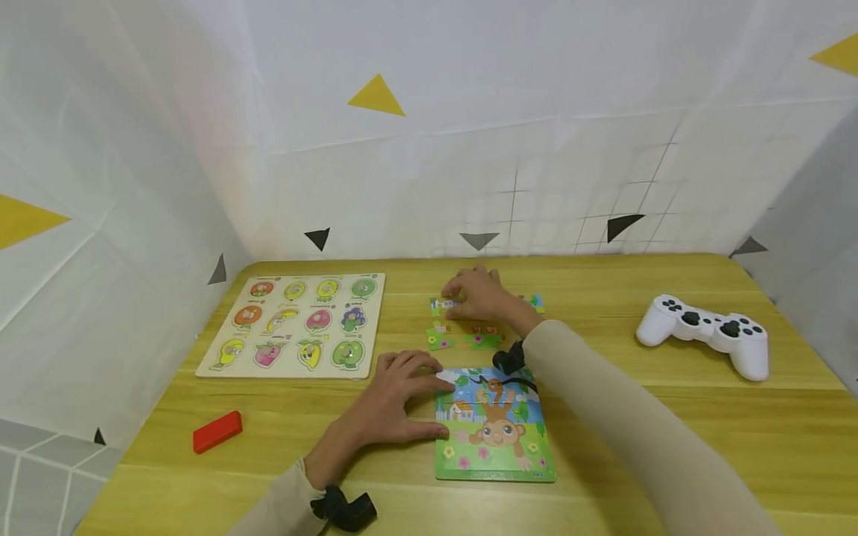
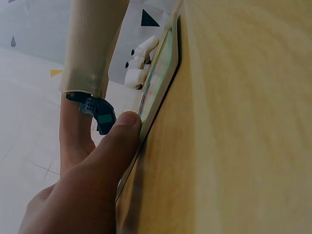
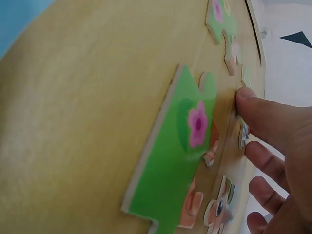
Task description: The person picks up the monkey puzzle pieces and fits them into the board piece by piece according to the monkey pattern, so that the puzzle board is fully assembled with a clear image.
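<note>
In the head view, a puzzle board [image 1: 499, 454] with a monkey picture lies flat on the table. My left hand [image 1: 395, 406] rests at its left side, the thumb and a finger spread along the edge. The left wrist view shows that thumb [image 2: 127, 119] touching the board's rim. My right hand [image 1: 477, 294] reaches over loose puzzle pieces behind the board, fingers bent down near a piece with a house [image 1: 437, 305]. In the right wrist view its thumb [image 3: 248, 93] is apart from the other fingers. A green flower piece [image 3: 170, 161] lies nearer the camera.
A wooden fruit puzzle [image 1: 288, 365] lies at the back left, with a red block [image 1: 217, 432] in front of it. A white game controller [image 1: 704, 327] is on the right. White sheeting [image 1: 469, 193] stands behind the table.
</note>
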`<state>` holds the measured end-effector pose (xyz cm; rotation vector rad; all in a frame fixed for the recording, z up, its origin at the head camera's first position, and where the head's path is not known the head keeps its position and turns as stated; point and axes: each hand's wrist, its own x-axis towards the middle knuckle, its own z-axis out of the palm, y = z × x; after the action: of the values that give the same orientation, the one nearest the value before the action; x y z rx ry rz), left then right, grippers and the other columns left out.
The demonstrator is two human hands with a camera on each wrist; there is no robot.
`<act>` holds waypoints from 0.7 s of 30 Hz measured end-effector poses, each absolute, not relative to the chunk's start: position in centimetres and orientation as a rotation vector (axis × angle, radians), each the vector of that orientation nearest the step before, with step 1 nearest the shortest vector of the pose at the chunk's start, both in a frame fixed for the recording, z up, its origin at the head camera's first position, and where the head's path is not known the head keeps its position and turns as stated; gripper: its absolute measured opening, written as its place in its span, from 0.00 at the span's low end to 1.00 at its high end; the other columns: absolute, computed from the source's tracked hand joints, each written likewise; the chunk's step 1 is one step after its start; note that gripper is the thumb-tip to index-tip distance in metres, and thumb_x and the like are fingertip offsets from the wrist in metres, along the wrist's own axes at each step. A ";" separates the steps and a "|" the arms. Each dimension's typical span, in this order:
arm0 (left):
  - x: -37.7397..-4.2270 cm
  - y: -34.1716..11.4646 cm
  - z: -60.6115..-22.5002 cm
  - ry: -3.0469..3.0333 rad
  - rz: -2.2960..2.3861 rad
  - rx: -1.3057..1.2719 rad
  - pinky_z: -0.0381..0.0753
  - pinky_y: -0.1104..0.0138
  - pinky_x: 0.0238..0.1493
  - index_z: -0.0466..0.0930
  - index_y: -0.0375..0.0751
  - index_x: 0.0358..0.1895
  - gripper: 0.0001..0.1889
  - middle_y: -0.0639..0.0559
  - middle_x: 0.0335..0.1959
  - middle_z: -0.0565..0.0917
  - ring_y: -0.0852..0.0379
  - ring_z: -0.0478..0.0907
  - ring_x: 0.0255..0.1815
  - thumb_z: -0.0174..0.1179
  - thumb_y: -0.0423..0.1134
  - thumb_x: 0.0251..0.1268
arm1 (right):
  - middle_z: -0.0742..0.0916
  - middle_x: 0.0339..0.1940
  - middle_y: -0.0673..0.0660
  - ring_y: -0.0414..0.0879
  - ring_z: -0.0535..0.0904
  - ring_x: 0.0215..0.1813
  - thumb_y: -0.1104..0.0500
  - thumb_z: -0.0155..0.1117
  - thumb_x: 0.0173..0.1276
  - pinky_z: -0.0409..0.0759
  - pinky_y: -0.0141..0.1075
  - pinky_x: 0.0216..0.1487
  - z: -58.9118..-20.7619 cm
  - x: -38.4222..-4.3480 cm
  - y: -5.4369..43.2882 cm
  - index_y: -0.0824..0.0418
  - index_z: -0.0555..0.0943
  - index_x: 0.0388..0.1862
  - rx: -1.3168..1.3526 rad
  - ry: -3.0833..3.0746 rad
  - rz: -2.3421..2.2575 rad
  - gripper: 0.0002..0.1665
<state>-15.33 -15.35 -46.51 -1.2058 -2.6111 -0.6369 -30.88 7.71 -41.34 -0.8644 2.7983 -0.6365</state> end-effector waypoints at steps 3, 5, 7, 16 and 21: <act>-15.3 -15.4 -46.5 -2.614 -0.636 -1.207 0.59 0.48 0.63 0.82 0.69 0.61 0.31 0.58 0.63 0.76 0.56 0.66 0.71 0.64 0.75 0.55 | 0.83 0.57 0.56 0.58 0.68 0.62 0.47 0.73 0.67 0.58 0.57 0.62 -41.3 -31.0 7.6 0.52 0.85 0.57 -0.852 2.789 -0.632 0.22; -15.3 -15.4 -46.5 -2.616 -0.637 -1.207 0.59 0.48 0.63 0.81 0.69 0.61 0.31 0.58 0.64 0.76 0.56 0.65 0.71 0.63 0.75 0.55 | 0.83 0.55 0.55 0.58 0.68 0.61 0.47 0.73 0.67 0.58 0.57 0.62 -41.3 -31.1 7.6 0.53 0.84 0.56 -0.845 2.781 -0.653 0.22; -15.3 -15.3 -46.5 -2.617 -0.640 -1.209 0.59 0.48 0.63 0.81 0.69 0.61 0.31 0.58 0.64 0.76 0.56 0.65 0.71 0.63 0.75 0.55 | 0.84 0.53 0.55 0.57 0.68 0.59 0.48 0.74 0.66 0.57 0.57 0.61 -41.4 -31.2 7.6 0.54 0.83 0.54 -0.838 2.772 -0.691 0.22; -15.6 -15.3 -46.7 -2.606 -0.634 -1.210 0.59 0.48 0.62 0.82 0.69 0.60 0.31 0.59 0.63 0.76 0.57 0.66 0.71 0.64 0.75 0.55 | 0.83 0.47 0.57 0.56 0.69 0.53 0.52 0.73 0.67 0.51 0.55 0.59 -41.7 -31.3 7.6 0.53 0.76 0.55 -0.790 2.750 -0.852 0.21; -15.7 -15.4 -46.7 -2.603 -0.638 -1.215 0.59 0.48 0.63 0.82 0.68 0.60 0.31 0.58 0.63 0.76 0.56 0.66 0.71 0.63 0.75 0.55 | 0.82 0.45 0.58 0.54 0.72 0.49 0.56 0.71 0.69 0.52 0.54 0.57 -41.5 -31.2 7.8 0.54 0.77 0.54 -0.798 2.749 -0.912 0.17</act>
<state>-15.65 -15.36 -46.66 -1.2145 -2.6028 -0.6376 -31.16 7.85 -41.46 -0.7977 2.7492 -0.9124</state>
